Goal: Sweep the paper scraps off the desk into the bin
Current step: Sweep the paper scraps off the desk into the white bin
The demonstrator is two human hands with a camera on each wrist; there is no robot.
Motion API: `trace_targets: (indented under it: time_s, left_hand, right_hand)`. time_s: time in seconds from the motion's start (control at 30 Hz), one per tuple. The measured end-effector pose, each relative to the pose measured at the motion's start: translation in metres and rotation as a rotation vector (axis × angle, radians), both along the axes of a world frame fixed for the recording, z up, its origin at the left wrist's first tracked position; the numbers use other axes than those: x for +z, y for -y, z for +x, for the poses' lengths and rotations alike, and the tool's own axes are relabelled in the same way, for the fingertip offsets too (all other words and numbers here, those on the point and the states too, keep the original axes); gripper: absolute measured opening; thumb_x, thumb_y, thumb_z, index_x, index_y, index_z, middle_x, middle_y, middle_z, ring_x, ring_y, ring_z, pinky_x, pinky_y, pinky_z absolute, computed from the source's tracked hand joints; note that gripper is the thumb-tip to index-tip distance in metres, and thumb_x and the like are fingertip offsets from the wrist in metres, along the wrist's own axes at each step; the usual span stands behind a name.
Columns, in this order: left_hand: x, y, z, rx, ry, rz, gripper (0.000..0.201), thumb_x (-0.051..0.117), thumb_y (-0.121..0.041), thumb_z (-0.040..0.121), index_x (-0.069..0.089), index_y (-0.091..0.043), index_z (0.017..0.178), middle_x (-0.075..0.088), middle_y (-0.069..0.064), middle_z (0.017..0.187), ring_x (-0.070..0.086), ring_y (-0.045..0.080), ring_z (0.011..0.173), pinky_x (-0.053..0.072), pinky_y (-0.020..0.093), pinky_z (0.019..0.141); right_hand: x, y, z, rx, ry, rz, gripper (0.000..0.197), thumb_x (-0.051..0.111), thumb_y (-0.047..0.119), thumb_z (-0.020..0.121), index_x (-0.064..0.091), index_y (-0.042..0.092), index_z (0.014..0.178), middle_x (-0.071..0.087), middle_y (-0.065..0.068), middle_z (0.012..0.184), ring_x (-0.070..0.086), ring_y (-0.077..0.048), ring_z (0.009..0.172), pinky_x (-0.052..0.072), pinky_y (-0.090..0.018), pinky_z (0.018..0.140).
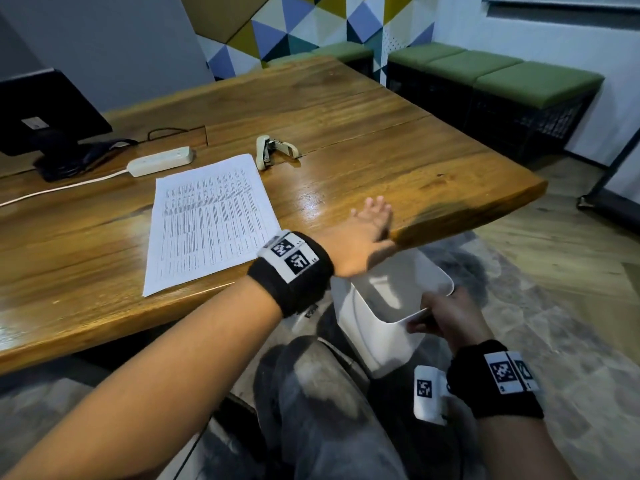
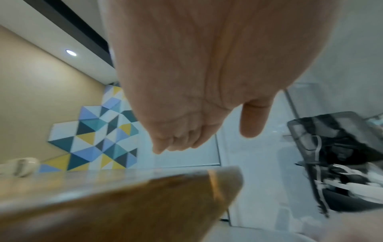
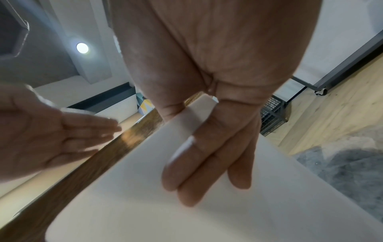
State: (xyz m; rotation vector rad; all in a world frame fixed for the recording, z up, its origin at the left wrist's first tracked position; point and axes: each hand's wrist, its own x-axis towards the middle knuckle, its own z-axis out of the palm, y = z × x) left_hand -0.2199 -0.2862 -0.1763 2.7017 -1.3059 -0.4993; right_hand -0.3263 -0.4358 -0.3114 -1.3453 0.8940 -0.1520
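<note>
My left hand lies flat and open on the wooden desk at its near right edge, fingers straight, palm toward the edge. Just below that edge hangs the white bin, tilted toward the desk. My right hand grips its rim. In the right wrist view the right hand's fingers lie inside the bin wall with the rim between them and the thumb. There the left hand hovers over the desk edge. No loose scraps show on the desk top in the head view.
A printed sheet lies left of my left hand. Behind it are a beige stapler, a power strip with its cord and a dark monitor. Green benches line the far wall. A grey rug lies under the bin.
</note>
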Motion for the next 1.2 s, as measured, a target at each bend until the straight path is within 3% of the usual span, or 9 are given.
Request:
trace_targets:
  time_s: [0.1,0.2,0.37,0.53,0.63,0.77,0.93,1.07,1.2]
  left_hand:
    - [0.007,-0.017,0.019,0.232,0.046,0.120,0.076,0.022,-0.050,0.102,-0.010,-0.007,0.156,-0.019,0.014,0.162,-0.015,0.029,0.152,-0.004,0.043,0.125]
    - [-0.006,-0.016,0.019,0.283,0.058,0.246,0.081,0.020,-0.055,0.099,-0.011,-0.005,0.155,-0.021,0.019,0.161,-0.016,0.033,0.151,0.000,0.047,0.125]
    - [-0.021,0.002,-0.009,-0.045,0.096,0.143,0.078,0.024,-0.049,0.100,-0.013,-0.006,0.154,-0.023,0.017,0.159,-0.020,0.031,0.149,-0.005,0.050,0.124]
    - [-0.040,0.011,-0.028,-0.158,0.036,-0.052,0.080,0.037,-0.038,0.090,0.010,-0.004,0.157,-0.004,0.015,0.165,-0.008,0.026,0.153,-0.014,0.036,0.119]
    - [-0.030,0.004,-0.021,-0.254,0.100,-0.048,0.068,0.040,-0.038,0.095,0.024,-0.011,0.156,0.011,0.013,0.165,0.005,0.031,0.153,-0.002,0.045,0.122]
    - [0.005,0.008,0.007,-0.039,0.183,-0.079,0.064,0.036,-0.039,0.101,0.019,-0.013,0.157,0.013,0.010,0.165,0.010,0.025,0.153,0.004,0.040,0.122]
    - [-0.007,0.034,0.030,0.335,0.113,0.232,0.086,0.016,-0.064,0.097,-0.003,-0.006,0.157,-0.011,0.022,0.163,-0.006,0.041,0.151,0.002,0.051,0.124]
    - [-0.025,0.046,0.001,0.149,0.120,0.151,0.087,0.013,-0.068,0.095,-0.010,-0.012,0.157,-0.022,0.017,0.161,-0.018,0.039,0.149,-0.005,0.054,0.122]
    - [-0.040,0.049,-0.020,-0.008,0.065,-0.068,0.076,0.026,-0.055,0.101,0.005,-0.009,0.158,-0.009,0.016,0.165,-0.012,0.030,0.153,-0.011,0.045,0.123]
  right_hand:
    - [0.004,0.000,-0.002,0.007,0.002,0.005,0.036,0.039,-0.013,0.083,0.056,-0.020,0.115,0.060,-0.024,0.045,0.064,-0.033,0.035,0.060,-0.035,0.039]
    - [0.007,-0.001,-0.001,0.002,0.002,0.015,0.033,0.040,-0.014,0.084,0.057,-0.018,0.112,0.059,-0.025,0.048,0.063,-0.033,0.033,0.059,-0.033,0.038]
    - [0.012,-0.004,-0.003,0.007,0.023,0.011,0.027,0.040,-0.017,0.084,0.058,-0.015,0.104,0.057,-0.025,0.053,0.061,-0.034,0.034,0.059,-0.035,0.038]
    - [0.010,-0.002,-0.003,0.013,0.031,0.008,0.026,0.040,-0.018,0.084,0.061,-0.012,0.098,0.058,-0.024,0.063,0.060,-0.030,0.031,0.058,-0.035,0.037]
    - [0.009,0.000,-0.005,0.014,0.021,-0.002,0.025,0.040,-0.018,0.084,0.061,-0.010,0.093,0.057,-0.021,0.060,0.059,-0.031,0.032,0.058,-0.034,0.036]
    - [0.008,0.004,-0.005,0.012,0.005,-0.001,0.025,0.040,-0.016,0.083,0.059,-0.016,0.100,0.056,-0.018,0.044,0.062,-0.034,0.034,0.058,-0.035,0.038]
    - [0.008,0.007,-0.005,0.004,0.018,-0.002,0.039,0.042,-0.015,0.081,0.054,-0.022,0.117,0.060,-0.024,0.054,0.064,-0.039,0.038,0.061,-0.039,0.043]
    - [0.005,0.011,-0.004,0.003,0.011,-0.006,0.041,0.042,-0.013,0.080,0.055,-0.022,0.118,0.063,-0.031,0.071,0.067,-0.041,0.043,0.064,-0.044,0.050]
    - [0.002,0.015,-0.007,0.010,0.012,-0.021,0.039,0.043,-0.011,0.081,0.058,-0.021,0.115,0.064,-0.034,0.076,0.068,-0.040,0.045,0.062,-0.041,0.052]
